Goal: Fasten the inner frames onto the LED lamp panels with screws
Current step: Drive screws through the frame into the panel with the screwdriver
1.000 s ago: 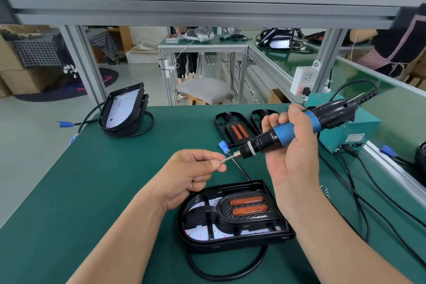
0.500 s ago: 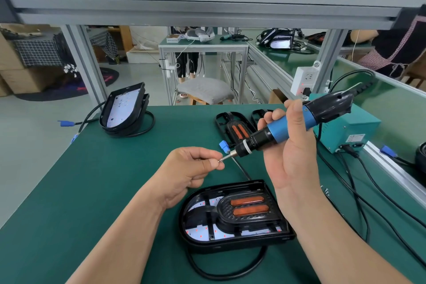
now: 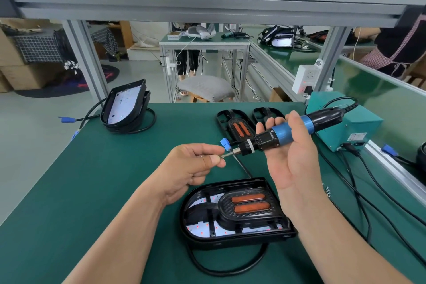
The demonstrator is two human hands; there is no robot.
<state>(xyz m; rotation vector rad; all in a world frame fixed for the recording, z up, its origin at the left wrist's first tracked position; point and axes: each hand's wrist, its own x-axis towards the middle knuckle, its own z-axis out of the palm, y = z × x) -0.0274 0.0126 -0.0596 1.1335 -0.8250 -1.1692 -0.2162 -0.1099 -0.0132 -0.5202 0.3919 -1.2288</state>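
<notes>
Right hand [image 3: 291, 157] grips electric screwdriver [image 3: 285, 132] above tabletop [image 3: 96, 187]. Left hand [image 3: 193, 167] pinches at its bit tip; screw not discernible. LED lamp panel [image 3: 235, 212] with inner frame [image 3: 249, 208] lies beneath.

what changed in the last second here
Hardly anything: the left hand rose slightly, fingertips pinching the bit at its tip as before. The right hand still grips the screwdriver, pointing left. The lamp panel and inner frame lie unmoved on the table.
</notes>
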